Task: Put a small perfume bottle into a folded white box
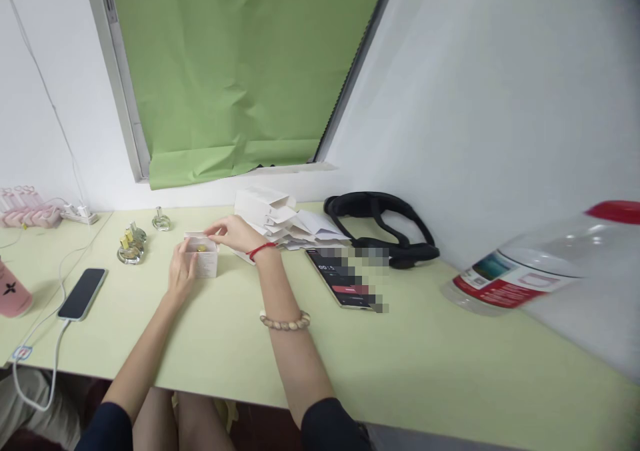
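Observation:
A small white carton (pixel 206 266) stands upright on the table with its top open. A gold cap (pixel 201 248) shows inside it; the rest of that item is hidden by the carton walls. My left hand (pixel 181 268) is closed around the carton's left side. Over the top rim, my right hand (pixel 233 233) has its thumb and fingers pinched at the carton's raised flap (pixel 200 235). Left of the carton sit several small glass perfume bottles with gold caps (pixel 130 246). Another glass perfume bottle (pixel 161 220) stands apart, farther back.
Behind my right hand lies a pile of white folded cartons (pixel 270 211). A lit phone (pixel 335 281), a black headset (pixel 380 228) and a large plastic bottle (pixel 520 271) are to the right. At left are a charging phone (pixel 83 294), a pink cup (pixel 13 294) and a power strip (pixel 79 216).

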`<action>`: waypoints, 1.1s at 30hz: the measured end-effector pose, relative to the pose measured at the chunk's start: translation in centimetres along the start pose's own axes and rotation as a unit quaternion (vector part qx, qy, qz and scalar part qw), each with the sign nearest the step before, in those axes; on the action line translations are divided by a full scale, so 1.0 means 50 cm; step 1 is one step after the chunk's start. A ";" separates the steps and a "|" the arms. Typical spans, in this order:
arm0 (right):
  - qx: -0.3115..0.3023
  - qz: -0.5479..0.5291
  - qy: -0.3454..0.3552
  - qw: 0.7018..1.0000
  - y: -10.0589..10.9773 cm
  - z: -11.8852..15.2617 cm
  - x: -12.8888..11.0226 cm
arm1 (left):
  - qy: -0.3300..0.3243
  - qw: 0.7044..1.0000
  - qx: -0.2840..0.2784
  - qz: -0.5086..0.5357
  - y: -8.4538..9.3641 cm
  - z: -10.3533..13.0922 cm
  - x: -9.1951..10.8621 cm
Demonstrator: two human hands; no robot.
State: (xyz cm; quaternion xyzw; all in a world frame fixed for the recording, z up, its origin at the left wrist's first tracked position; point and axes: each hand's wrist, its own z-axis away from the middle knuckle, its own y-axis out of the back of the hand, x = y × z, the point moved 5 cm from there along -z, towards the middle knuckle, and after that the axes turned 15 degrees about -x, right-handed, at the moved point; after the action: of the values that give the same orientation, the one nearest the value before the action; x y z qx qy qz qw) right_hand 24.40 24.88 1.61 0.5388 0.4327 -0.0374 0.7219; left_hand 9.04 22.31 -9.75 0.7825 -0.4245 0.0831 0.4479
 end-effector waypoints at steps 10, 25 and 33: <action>-0.007 -0.029 -0.018 0.999 0.001 0.010 0.007 | 0.069 0.995 -0.024 0.066 -0.004 0.004 -0.010; -0.063 -0.021 -0.007 0.998 -0.008 0.001 0.031 | -0.046 0.996 0.063 -0.046 0.025 0.001 0.030; -0.031 -0.026 -0.036 0.999 0.005 0.029 -0.008 | -0.032 0.995 0.029 -0.088 0.008 0.005 0.027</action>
State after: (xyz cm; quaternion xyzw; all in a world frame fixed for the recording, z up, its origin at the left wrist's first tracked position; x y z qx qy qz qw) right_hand 25.15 23.66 2.12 0.5032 0.4216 -0.0621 0.7518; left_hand 9.52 21.24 -8.96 0.8316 -0.3656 0.0311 0.4170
